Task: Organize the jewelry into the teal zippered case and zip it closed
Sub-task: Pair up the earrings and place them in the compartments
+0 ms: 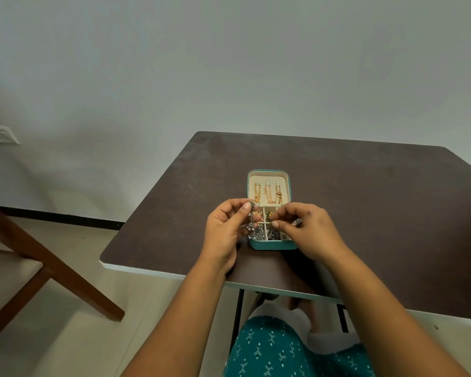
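The teal zippered case (272,245) lies open on the dark table, its cream lid flat behind it with gold chains (268,194) hooked inside. The front half has cream dividers; several compartments hold dark silver pieces and one a green-gold piece (269,214). My left hand (223,229) pinches a silver dangling earring (251,221) with small beads, held just above the case's left compartments. My right hand (305,229) hovers over the right compartments, fingertips pinched together near the centre divider; whether they hold anything is hidden.
The brown table (365,202) has a pale front edge, and my legs in teal patterned cloth are below it. A wooden chair (38,262) stands at the left on the pale floor. A wall lies behind the table.
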